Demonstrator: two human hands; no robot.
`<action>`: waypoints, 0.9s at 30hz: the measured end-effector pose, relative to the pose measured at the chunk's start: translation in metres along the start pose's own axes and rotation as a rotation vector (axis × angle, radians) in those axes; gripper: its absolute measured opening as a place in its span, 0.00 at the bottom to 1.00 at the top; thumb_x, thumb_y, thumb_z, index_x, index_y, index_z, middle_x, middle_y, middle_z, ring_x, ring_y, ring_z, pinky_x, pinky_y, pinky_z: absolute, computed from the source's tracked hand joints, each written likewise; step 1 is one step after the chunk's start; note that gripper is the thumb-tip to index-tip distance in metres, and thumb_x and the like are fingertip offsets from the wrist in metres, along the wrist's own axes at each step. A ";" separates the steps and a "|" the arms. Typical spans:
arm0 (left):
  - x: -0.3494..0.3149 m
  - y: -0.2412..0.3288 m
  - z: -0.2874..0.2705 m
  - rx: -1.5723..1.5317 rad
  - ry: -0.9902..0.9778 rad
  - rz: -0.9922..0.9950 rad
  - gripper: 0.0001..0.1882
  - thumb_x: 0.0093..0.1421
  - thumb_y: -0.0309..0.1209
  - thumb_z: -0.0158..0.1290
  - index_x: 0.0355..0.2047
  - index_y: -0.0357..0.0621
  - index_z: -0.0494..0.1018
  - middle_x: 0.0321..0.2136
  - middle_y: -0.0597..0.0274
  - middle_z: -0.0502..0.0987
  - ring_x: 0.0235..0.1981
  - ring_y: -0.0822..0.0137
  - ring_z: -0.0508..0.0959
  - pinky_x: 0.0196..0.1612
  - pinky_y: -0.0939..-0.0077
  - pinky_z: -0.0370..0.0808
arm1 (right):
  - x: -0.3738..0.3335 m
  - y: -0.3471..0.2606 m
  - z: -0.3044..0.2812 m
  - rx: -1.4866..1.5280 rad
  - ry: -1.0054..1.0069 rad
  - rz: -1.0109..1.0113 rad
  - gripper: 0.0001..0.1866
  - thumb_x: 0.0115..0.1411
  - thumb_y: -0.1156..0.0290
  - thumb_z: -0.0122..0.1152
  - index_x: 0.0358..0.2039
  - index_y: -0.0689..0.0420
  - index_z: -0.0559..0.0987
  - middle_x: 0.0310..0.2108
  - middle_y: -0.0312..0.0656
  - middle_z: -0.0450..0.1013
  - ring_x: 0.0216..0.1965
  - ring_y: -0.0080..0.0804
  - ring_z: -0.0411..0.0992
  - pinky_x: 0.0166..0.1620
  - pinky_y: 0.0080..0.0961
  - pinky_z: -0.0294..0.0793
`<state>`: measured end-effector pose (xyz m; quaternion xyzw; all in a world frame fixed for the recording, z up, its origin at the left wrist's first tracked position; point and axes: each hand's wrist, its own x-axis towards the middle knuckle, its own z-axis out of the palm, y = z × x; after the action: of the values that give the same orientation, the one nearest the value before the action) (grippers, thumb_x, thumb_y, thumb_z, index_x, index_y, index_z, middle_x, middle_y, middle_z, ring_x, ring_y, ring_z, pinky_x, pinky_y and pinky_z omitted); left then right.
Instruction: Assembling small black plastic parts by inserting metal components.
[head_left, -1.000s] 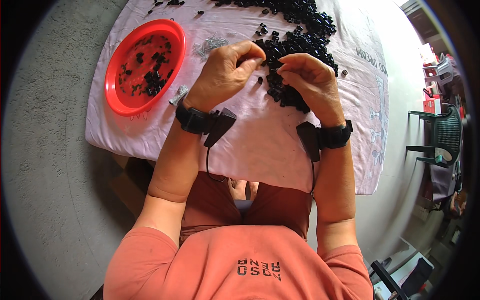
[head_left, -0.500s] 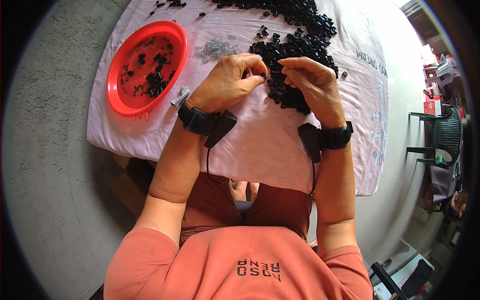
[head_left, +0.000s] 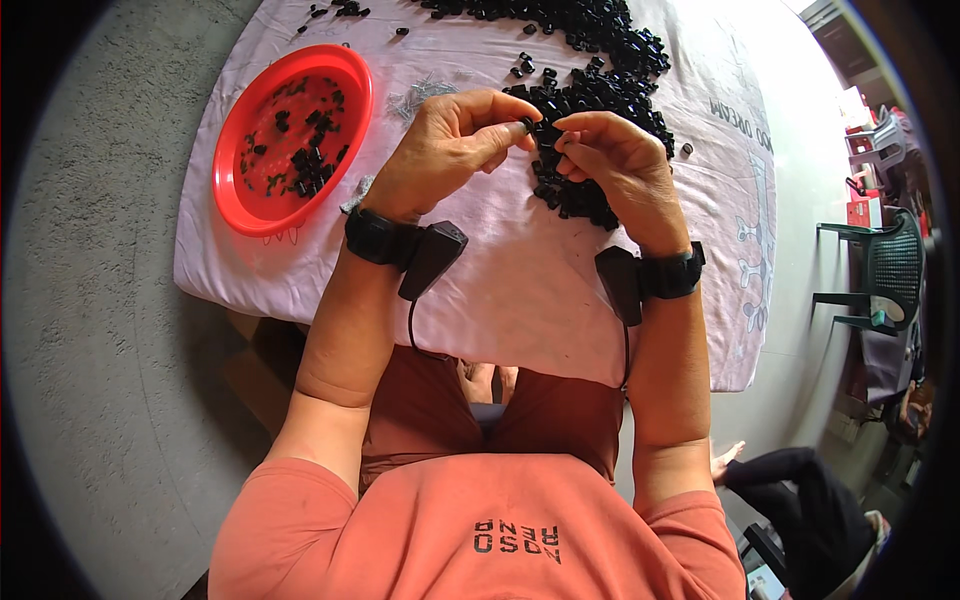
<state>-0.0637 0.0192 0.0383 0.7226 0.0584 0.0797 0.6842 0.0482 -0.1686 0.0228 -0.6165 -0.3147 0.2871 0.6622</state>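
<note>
Between the thumb and forefinger of my left hand (head_left: pixel 450 145) is a small black plastic piece (head_left: pixel 528 125), held up over the table. My right hand (head_left: pixel 628 175) is close by on the right, its thumb and forefinger pinched together. Whatever it grips is too small to make out. The fingertips of both hands nearly meet above the edge of a large heap of similar black pieces (head_left: pixel 610 100). Left of the heap, partly behind my left hand, lies a loose bunch of thin silvery pins (head_left: pixel 410 100).
A red basin (head_left: pixel 226 195) with scattered black pieces stands on the left of the cloth-covered table (head_left: pixel 520 310). A small silvery bundle (head_left: pixel 355 193) lies by my left wrist. A green chair (head_left: pixel 890 270) stands at the right. Another person's dark-trousered leg (head_left: pixel 800 500) shows lower right.
My left hand has shifted slightly and turned, bringing the black piece nearer my right fingertips. My right hand has barely moved. Another person's leg has come into view at the lower right.
</note>
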 end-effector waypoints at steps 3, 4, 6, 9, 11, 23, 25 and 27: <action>-0.001 -0.002 -0.001 -0.015 -0.016 0.021 0.12 0.64 0.22 0.50 0.47 0.36 0.77 0.31 0.68 0.77 0.25 0.83 0.65 0.28 0.89 0.64 | 0.001 0.001 0.001 0.021 -0.020 -0.006 0.12 0.62 0.81 0.59 0.46 0.62 0.80 0.35 0.34 0.75 0.35 0.17 0.75 0.40 0.14 0.78; -0.001 -0.003 -0.001 -0.006 -0.024 0.022 0.12 0.65 0.22 0.50 0.48 0.36 0.77 0.31 0.68 0.77 0.25 0.83 0.65 0.28 0.89 0.64 | 0.001 0.001 0.000 0.023 -0.025 -0.008 0.12 0.62 0.81 0.59 0.46 0.62 0.79 0.35 0.34 0.75 0.35 0.17 0.75 0.40 0.15 0.78; 0.000 -0.005 -0.001 0.014 -0.040 0.024 0.12 0.65 0.22 0.50 0.48 0.35 0.76 0.31 0.68 0.76 0.25 0.83 0.65 0.28 0.88 0.64 | 0.000 0.002 0.000 0.032 -0.020 -0.003 0.12 0.62 0.81 0.59 0.46 0.62 0.79 0.35 0.34 0.75 0.35 0.18 0.75 0.40 0.15 0.78; 0.002 -0.007 0.006 -0.001 0.024 0.052 0.10 0.66 0.22 0.50 0.46 0.36 0.75 0.30 0.69 0.75 0.25 0.83 0.65 0.28 0.88 0.64 | 0.000 0.001 0.000 0.043 -0.016 0.002 0.12 0.62 0.81 0.59 0.47 0.62 0.79 0.35 0.34 0.75 0.35 0.18 0.75 0.41 0.15 0.78; 0.004 -0.011 0.009 -0.013 0.032 0.089 0.09 0.66 0.22 0.50 0.45 0.37 0.75 0.29 0.70 0.74 0.25 0.83 0.65 0.27 0.88 0.64 | -0.001 0.001 0.000 0.044 -0.010 0.007 0.13 0.62 0.81 0.59 0.47 0.62 0.79 0.36 0.34 0.76 0.35 0.18 0.76 0.41 0.15 0.78; 0.008 -0.018 0.017 0.071 0.074 0.195 0.06 0.64 0.20 0.51 0.41 0.37 0.75 0.29 0.72 0.75 0.25 0.84 0.67 0.28 0.88 0.66 | 0.001 0.003 0.000 0.059 -0.011 0.020 0.13 0.59 0.84 0.60 0.46 0.63 0.79 0.39 0.38 0.78 0.37 0.21 0.77 0.41 0.17 0.79; 0.008 -0.019 0.018 0.087 0.075 0.204 0.06 0.64 0.19 0.51 0.41 0.37 0.75 0.29 0.73 0.75 0.26 0.85 0.67 0.28 0.88 0.66 | 0.001 0.004 0.000 0.070 -0.019 0.016 0.13 0.59 0.84 0.60 0.46 0.64 0.79 0.39 0.39 0.78 0.37 0.22 0.77 0.42 0.17 0.79; 0.008 -0.019 0.019 0.102 0.073 0.213 0.06 0.64 0.19 0.52 0.41 0.37 0.75 0.29 0.73 0.75 0.26 0.85 0.67 0.28 0.89 0.66 | 0.000 0.004 0.000 0.069 -0.016 0.020 0.13 0.59 0.84 0.60 0.46 0.64 0.79 0.39 0.39 0.78 0.37 0.22 0.77 0.42 0.17 0.79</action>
<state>-0.0514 0.0036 0.0189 0.7552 0.0101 0.1750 0.6316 0.0481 -0.1679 0.0185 -0.5942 -0.3038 0.3094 0.6774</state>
